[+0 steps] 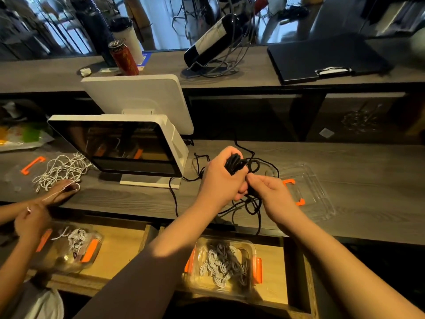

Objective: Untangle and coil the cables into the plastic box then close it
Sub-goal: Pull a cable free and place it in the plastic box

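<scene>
my left hand (222,178) is curled round a gathered bundle of black cable (234,162), holding it above the grey wood-grain counter (356,203). my right hand (268,192) sits just beside it, thumb and fingers pinching a strand of the same cable directly below the bundle. loose loops hang beneath both hands and trail over the counter edge; further strands run left toward the base of the white point-of-sale terminal (128,146).

a clear plastic lid with orange clips (308,192) lies flat on the counter just right of my right hand. the clear plastic box (224,265), with orange latches at its sides, rests in the open wooden drawer (276,291) below the counter, beneath my forearms. it holds coiled white and dark cables; it is uncovered.

to the left, a second person's hands (46,203) work at a tangle of white cable (62,169) on the counter, with an orange clip (33,165) near it. a second clear box (71,247) with white cable sits in the left drawer.

on the upper ledge stand a red can (124,57), a white cup (126,38), a dark bottle in a wire holder (213,42) and a black clipboard (326,57).
</scene>
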`<state>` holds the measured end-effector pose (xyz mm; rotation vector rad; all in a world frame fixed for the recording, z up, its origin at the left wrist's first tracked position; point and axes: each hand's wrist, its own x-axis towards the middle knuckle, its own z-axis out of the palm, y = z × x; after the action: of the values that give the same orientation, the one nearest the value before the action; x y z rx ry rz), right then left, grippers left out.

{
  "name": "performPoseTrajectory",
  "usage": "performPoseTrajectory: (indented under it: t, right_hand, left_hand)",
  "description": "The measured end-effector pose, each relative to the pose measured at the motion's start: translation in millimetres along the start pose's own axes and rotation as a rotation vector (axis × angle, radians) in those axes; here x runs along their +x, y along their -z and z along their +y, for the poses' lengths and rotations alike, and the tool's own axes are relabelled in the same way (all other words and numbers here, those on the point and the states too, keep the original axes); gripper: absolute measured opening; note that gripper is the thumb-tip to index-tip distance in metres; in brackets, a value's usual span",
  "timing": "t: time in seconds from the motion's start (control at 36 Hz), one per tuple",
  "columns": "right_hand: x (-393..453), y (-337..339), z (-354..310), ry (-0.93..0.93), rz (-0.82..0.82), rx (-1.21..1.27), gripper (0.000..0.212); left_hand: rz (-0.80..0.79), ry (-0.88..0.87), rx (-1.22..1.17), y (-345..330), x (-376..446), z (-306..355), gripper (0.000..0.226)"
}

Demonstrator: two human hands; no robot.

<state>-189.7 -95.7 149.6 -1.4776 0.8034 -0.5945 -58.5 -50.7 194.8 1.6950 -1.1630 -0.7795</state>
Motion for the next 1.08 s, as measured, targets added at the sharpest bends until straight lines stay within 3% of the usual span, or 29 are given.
performPoseTrajectory:
  t: [0.08,0.17,0.28,0.42,0.53,0.69,0.92,1.0,1.08]
  right_hand:
    - [-0.2,4.4,-0.9,-0.115,0.029,-0.211,0.038]
    - [-0.6,0.0,-5.0,-0.112,0.125,-0.586,0.023]
    - [2.9,-2.3,-1.7,0.048,0.153,-1.006,0.035]
    - [6.8,8.2,1.0,0.194,0.161,-1.167,0.045]
    - [4.1,12.4,-0.6,0.228,0.162,-1.197,0.045]
    - [2.4,12.8,-1.0,0.382,0.141,-1.235,0.078]
    - [8.0,13.2,-27.3,0.257,-0.068,-1.274,0.044]
    - [19.6,23.1,-19.2,0.236,-0.229,-1.012,0.027]
    - [28.1,34.2,-19.9,0.095,-0.407,-0.692,0.025]
  left_hand:
    - [0.015,-0.039,0.362,-1.2,0.4,-6.4,0.018]
    - [-0.007,-0.073,0.564,-5.5,1.1,-13.2,0.024]
    - [-0.042,-0.125,0.666,-9.7,-0.4,-13.0,0.035]
    - [-0.128,-0.164,0.697,0.2,2.4,-10.3,0.033]
    - [-0.204,-0.144,0.633,11.5,4.9,-8.0,0.035]
    - [-0.252,-0.164,0.565,25.8,10.6,0.7,0.035]
    - [-0.312,-0.160,0.447,28.6,7.9,-3.1,0.035]
    - [-0.299,-0.145,0.344,27.5,6.6,-6.0,0.037]
    - [-0.285,-0.134,0.237,26.4,6.7,-7.4,0.033]
